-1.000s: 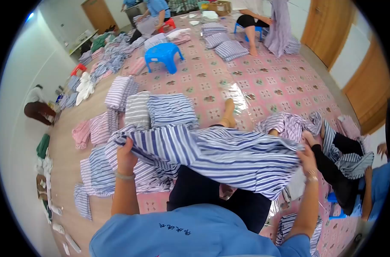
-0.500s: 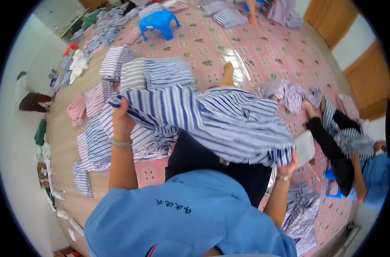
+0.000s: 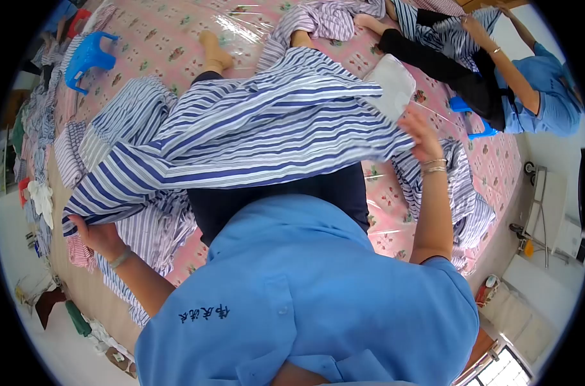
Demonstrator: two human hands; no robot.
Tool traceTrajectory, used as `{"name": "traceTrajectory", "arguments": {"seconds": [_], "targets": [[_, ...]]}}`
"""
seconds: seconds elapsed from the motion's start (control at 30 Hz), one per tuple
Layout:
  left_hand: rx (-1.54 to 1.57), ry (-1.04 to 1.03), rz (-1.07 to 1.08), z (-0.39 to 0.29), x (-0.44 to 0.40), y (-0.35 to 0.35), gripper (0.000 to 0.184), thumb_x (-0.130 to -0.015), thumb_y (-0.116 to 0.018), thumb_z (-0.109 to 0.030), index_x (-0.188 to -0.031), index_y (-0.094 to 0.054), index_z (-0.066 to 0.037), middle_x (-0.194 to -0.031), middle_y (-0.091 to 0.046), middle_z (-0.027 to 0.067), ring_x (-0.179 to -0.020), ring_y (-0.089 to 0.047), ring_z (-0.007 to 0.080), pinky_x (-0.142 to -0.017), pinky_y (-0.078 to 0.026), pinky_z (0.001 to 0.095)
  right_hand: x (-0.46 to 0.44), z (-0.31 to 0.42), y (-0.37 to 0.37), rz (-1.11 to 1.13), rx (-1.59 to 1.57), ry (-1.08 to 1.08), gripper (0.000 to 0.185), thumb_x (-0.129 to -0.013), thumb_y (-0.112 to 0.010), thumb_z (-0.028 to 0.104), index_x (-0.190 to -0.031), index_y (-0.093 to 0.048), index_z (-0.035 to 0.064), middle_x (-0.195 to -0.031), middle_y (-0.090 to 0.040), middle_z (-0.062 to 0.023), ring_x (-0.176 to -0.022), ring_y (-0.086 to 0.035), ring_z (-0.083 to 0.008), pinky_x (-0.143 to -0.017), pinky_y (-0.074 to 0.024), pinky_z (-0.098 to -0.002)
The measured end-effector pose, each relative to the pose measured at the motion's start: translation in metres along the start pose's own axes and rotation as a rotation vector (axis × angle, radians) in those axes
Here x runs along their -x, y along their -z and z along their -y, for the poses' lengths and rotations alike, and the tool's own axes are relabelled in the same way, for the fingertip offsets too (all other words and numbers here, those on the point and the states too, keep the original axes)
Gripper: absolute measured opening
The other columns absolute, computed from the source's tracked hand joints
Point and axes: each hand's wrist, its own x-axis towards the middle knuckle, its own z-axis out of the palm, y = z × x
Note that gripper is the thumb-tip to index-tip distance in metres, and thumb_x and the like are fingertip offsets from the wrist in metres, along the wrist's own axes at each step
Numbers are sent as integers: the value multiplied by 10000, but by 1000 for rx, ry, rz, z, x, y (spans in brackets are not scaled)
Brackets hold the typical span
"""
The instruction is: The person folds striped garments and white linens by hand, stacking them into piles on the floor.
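A blue-and-white striped garment (image 3: 260, 138) stretches across my lap, over my dark trousers (image 3: 292, 188). My left hand (image 3: 99, 237) pinches its lower left end, with the thumb on top of the cloth. At the opposite end is my right hand (image 3: 422, 136), fingers stretched and apart beside the garment's edge, which touches or nearly touches the palm. The cloth near that hand is slightly blurred. Whether it is a shirt or trousers I cannot tell.
Folded striped clothes (image 3: 128, 116) are stacked at the left. A striped heap (image 3: 456, 193) lies on the right, near a white stool-like seat (image 3: 392, 87). A blue stool (image 3: 90, 59) stands far left. A co-worker (image 3: 537, 90) at upper right handles striped cloth. Patterned pink sheeting (image 3: 157, 38) covers the floor.
My view has swung right. The garment has spread wider, its left end now lower beside my left hand. The right fingers, earlier closed on the edge, have opened out.
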Motion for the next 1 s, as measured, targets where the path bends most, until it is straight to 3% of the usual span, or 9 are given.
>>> {"name": "traceTrajectory", "arguments": {"seconds": [0.03,0.1,0.23,0.33,0.6,0.73,0.77,0.83,1.0], "targets": [[14,-6,3,-1,-1,-4,565,-876,-520,-348,-1297,-368,-4,-1346,-382,131,-1228,-368,273,-1032,-244,412,-9,-25,15,150,22,-152,396,-846,-581,186,-1198,-465,47,-890,-601,-49,-555,-447,-18,-440,-323,-139],[-28,13,-30,-2,1,-9,585,-877,-515,-360,-1302,-354,8,-1355,-363,145,-1241,-349,286,-1037,-233,423,-19,-67,14,56,148,-344,404,-881,-542,293,-1202,-474,59,-925,-613,-44,-618,-474,-69,-526,-397,-181],[-51,33,-45,-6,2,-6,616,-877,-501,-388,-1307,-335,21,-1377,-323,159,-1259,-317,311,-1048,-205,443,-38,-92,2,45,96,-341,405,-900,-495,354,-1186,-491,69,-942,-602,-29,-687,-492,-79,-586,-416,-207],[-84,38,-5,-6,1,-1,614,-879,-487,-416,-1321,-335,-18,-1382,-326,139,-1272,-305,292,-1046,-208,451,-46,-71,-27,42,8,-154,382,-879,-536,362,-1134,-541,78,-945,-533,20,-780,-467,-80,-719,-413,-255],[-62,32,8,-7,-4,4,606,-869,-521,-379,-1315,-342,-9,-1373,-339,145,-1262,-321,297,-1047,-216,444,-106,-78,-27,111,-128,-219,264,-834,-611,331,-964,-613,102,-733,-497,64,-635,-411,-60,-580,-362,-205],[-109,17,42,-11,-8,0,625,-872,-513,-381,-1332,-310,-9,-1390,-311,141,-1276,-295,298,-1053,-199,443,-99,-5,-29,113,377,15,143,-832,-601,255,-854,-611,113,-602,-430,78,-487,-311,-42,-466,-278,-183],[-120,31,48,-13,-7,0,625,-872,-513,-381,-1332,-310,-9,-1390,-311,141,-1276,-295,298,-1053,-199,443,-88,22,-31,117,277,48,118,-833,-590,211,-832,-604,94,-587,-426,69,-478,-292,-32,-468,-270,-185],[-135,-12,24,-17,-7,-6,608,-879,-494,-397,-1326,-330,-19,-1369,-353,128,-1259,-331,287,-1046,-225,436,-55,53,-31,201,53,237,126,-850,-579,166,-814,-595,47,-606,-490,46,-502,-393,-24,-465,-297,-176],[-148,-25,17,-12,-3,-19,613,-880,-493,-394,-1318,-332,3,-1373,-339,144,-1267,-313,296,-1054,-197,440,-5,-62,28,205,56,-192,124,-846,-593,159,-876,-573,41,-759,-602,-30,-661,-563,-88,-584,-437,-200]]}}
